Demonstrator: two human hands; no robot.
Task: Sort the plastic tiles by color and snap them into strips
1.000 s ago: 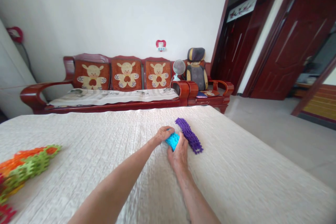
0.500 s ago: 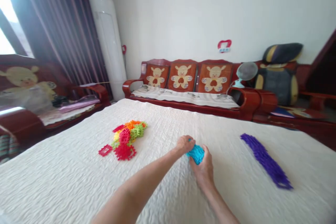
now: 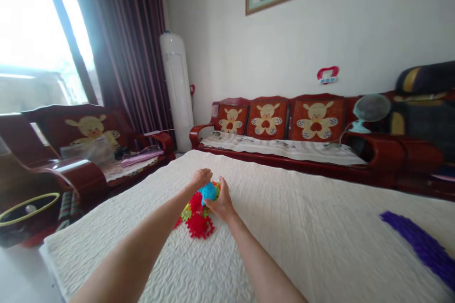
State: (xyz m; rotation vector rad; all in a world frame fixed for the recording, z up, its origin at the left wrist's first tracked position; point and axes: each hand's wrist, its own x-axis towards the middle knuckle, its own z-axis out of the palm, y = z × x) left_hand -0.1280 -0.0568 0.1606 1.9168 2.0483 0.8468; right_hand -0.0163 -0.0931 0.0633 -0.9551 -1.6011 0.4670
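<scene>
Both my hands hold a small blue stack of plastic snap pieces [image 3: 208,191] just over a pile of red, green and yellow snap pieces [image 3: 196,218] on the cream bedspread [image 3: 302,232]. My left hand [image 3: 201,177] curls over the far side of the blue stack. My right hand [image 3: 221,203] grips its near side. A long purple strip of joined pieces [image 3: 423,247] lies on the bedspread far to the right.
A red wooden sofa with bear cushions [image 3: 280,128] runs along the far wall. A second red armchair [image 3: 81,151] stands left, by dark curtains and a white standing air conditioner [image 3: 177,90]. A small fan [image 3: 368,111] sits on the sofa arm.
My hands have carried the blue stack left across the bed, from beside the purple strip to the coloured pile. My view has swung left with them.
</scene>
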